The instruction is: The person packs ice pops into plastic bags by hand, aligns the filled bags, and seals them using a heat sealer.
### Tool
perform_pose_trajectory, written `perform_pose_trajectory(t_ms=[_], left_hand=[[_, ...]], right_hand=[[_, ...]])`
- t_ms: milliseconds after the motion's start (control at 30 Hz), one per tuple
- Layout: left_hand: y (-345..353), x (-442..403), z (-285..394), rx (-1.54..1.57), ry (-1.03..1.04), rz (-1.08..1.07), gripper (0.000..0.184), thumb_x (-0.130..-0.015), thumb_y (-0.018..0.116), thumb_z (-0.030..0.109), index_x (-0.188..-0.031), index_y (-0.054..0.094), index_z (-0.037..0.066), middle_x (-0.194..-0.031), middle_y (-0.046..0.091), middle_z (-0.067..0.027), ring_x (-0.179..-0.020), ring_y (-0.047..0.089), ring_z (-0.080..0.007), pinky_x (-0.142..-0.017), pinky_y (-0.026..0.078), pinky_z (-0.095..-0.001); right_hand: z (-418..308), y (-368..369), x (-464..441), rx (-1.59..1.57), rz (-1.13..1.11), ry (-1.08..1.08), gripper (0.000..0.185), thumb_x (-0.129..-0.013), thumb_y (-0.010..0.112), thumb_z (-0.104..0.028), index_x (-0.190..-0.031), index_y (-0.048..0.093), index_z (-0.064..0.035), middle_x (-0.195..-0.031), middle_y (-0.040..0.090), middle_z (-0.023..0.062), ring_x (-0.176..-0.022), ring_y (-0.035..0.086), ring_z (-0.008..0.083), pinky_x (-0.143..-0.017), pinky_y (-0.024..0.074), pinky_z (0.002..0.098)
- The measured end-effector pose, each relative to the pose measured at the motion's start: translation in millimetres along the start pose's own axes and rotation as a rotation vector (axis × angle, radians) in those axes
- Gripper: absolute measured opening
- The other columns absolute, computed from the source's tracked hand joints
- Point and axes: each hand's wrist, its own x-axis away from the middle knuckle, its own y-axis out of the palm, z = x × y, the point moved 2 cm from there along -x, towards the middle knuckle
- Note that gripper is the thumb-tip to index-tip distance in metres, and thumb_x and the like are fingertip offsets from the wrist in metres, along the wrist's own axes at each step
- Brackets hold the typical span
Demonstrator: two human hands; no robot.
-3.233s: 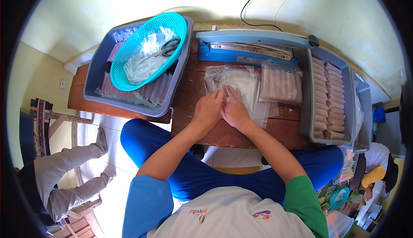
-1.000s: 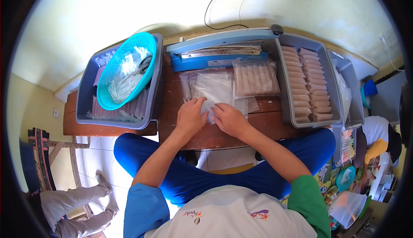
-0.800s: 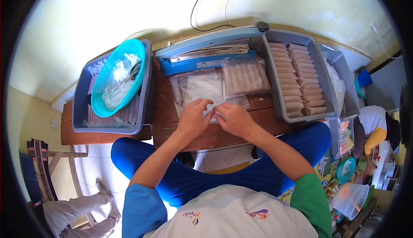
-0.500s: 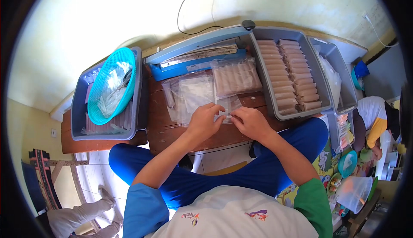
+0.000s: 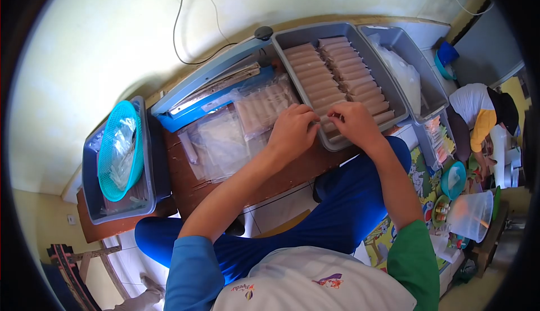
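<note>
My left hand (image 5: pixel 293 128) is at the near left corner of a grey tub (image 5: pixel 399 108), its thumb and fingers drawn together. Close beside it, over the same corner, my right hand (image 5: pixel 355 124) has its fingers curled in a pinch. What lies between the fingertips is too small to make out. Two rows of filled plastic tubes (image 5: pixel 315 75) with pinkish-brown contents lie in the tub. To the left are a flat packet of filled tubes (image 5: pixel 263 107) and a stack of clear plastic bags (image 5: pixel 219 142) on the brown wooden table (image 5: pixel 270 177).
A blue long-arm bag sealer (image 5: pixel 211 94) stands against the wall. At left, a turquoise basket (image 5: pixel 107 167) rests on a dark tub (image 5: pixel 152 198). A second grey tub (image 5: pixel 436 100) holds white plastic. Another person (image 5: pixel 475 106) bends at the far right.
Both hands have moved from above the clear bags rightward to the grey tub's near corner, still close together. The camera view has turned and shifted as well.
</note>
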Motion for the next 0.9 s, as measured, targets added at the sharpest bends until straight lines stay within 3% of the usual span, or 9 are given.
perform_pose_trajectory(t_ms=[167,267,333,433,600,733,900], left_hand=[[28,-24,-4,-0.106,0.075,-0.043,0.012,-0.077,0.068,0.011,-0.086,0.071,0.004,-0.091,0.068,-0.0112,-0.099,0.06,-0.0298,-0.09,0.045,-0.0414],[44,-37,-5,-0.281,0.09,-0.198,0.014,-0.076,0.066,0.011,-0.087,0.073,0.008,-0.087,0.069,-0.01,-0.099,0.06,-0.0269,-0.09,0.045,-0.0406],[57,-43,-4,-0.51,0.055,-0.424,0.018,-0.074,0.064,0.01,-0.088,0.075,0.012,-0.082,0.07,-0.0088,-0.096,0.063,-0.0258,-0.089,0.045,-0.039],[67,-51,1,-0.523,-0.009,-0.484,0.018,-0.071,0.065,0.009,-0.086,0.075,0.013,-0.081,0.071,-0.0093,-0.088,0.067,-0.0267,-0.085,0.047,-0.0374],[78,-58,5,-0.573,-0.034,-0.51,0.013,-0.07,0.067,0.011,-0.081,0.073,0.011,-0.08,0.071,-0.0109,-0.078,0.07,-0.0271,-0.077,0.05,-0.0379],[77,-59,3,-0.561,-0.019,-0.585,0.014,-0.068,0.069,0.018,-0.08,0.073,0.011,-0.079,0.071,-0.0114,-0.078,0.07,-0.0264,-0.076,0.05,-0.0374],[69,-54,-6,-0.441,0.058,-0.502,0.018,-0.069,0.069,0.025,-0.074,0.071,0.008,-0.074,0.068,-0.0127,-0.073,0.067,-0.0285,-0.074,0.048,-0.0377]], right_hand=[[33,2,-5,0.122,-0.146,0.181,0.01,-0.077,0.063,-0.006,-0.083,0.071,-0.0046,-0.085,0.068,0.0185,-0.083,0.066,0.0355,-0.075,0.0518,0.0442],[42,10,-2,0.204,-0.222,0.22,0.013,-0.077,0.061,-0.005,-0.083,0.073,-0.0067,-0.086,0.069,0.0191,-0.085,0.067,0.0359,-0.077,0.0524,0.0451],[44,14,-1,0.225,-0.236,0.213,0.015,-0.078,0.06,-0.005,-0.084,0.073,-0.008,-0.087,0.069,0.0196,-0.086,0.067,0.0362,-0.077,0.0526,0.0457],[41,18,-3,0.328,-0.269,0.297,0.017,-0.079,0.058,-0.007,-0.085,0.074,-0.007,-0.088,0.069,0.0207,-0.087,0.068,0.0364,-0.078,0.0532,0.0461],[37,16,-2,0.432,-0.314,0.363,0.017,-0.08,0.057,-0.006,-0.086,0.072,-0.0005,-0.093,0.069,0.0211,-0.09,0.068,0.0373,-0.079,0.0536,0.0462],[38,17,-1,0.462,-0.349,0.381,0.017,-0.08,0.057,-0.006,-0.086,0.073,-0.0035,-0.094,0.069,0.0212,-0.091,0.067,0.0376,-0.08,0.0533,0.0465],[41,-8,-3,0.239,-0.26,0.318,0.027,-0.071,0.061,-0.001,-0.093,0.074,-0.0067,-0.091,0.068,0.0221,-0.09,0.067,0.0369,-0.08,0.052,0.0451]])
